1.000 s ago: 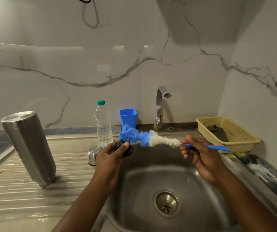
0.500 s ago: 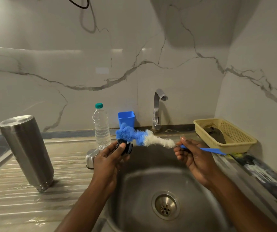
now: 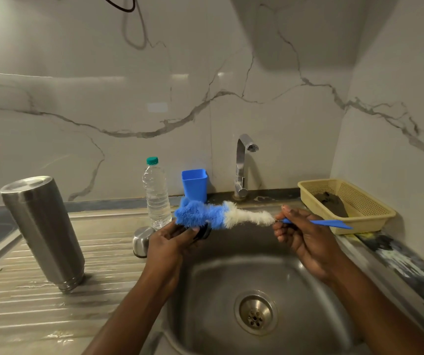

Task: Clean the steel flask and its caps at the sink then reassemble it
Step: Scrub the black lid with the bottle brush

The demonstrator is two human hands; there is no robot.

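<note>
The steel flask (image 3: 43, 231) stands upside down on the ribbed drainboard at the left. A small steel cap (image 3: 141, 240) sits on the drainboard by the sink's left rim. My left hand (image 3: 172, 239) grips a black inner cap (image 3: 204, 233) above the sink's left edge. My right hand (image 3: 300, 231) holds the blue handle of a bottle brush (image 3: 213, 216). The brush's blue and white bristles lie across the top of the black cap. Most of the black cap is hidden by my fingers and the bristles.
The steel sink (image 3: 221, 283) with its drain (image 3: 255, 312) lies below my hands. Behind it are a tap (image 3: 242, 167), a blue cup (image 3: 195, 185) and a clear water bottle (image 3: 156, 193). A yellow basket (image 3: 374, 213) sits on the right counter.
The brush and both hands have stayed close together over the sink, with the bristles shifting slightly over the black cap. The view has tilted a little downward.
</note>
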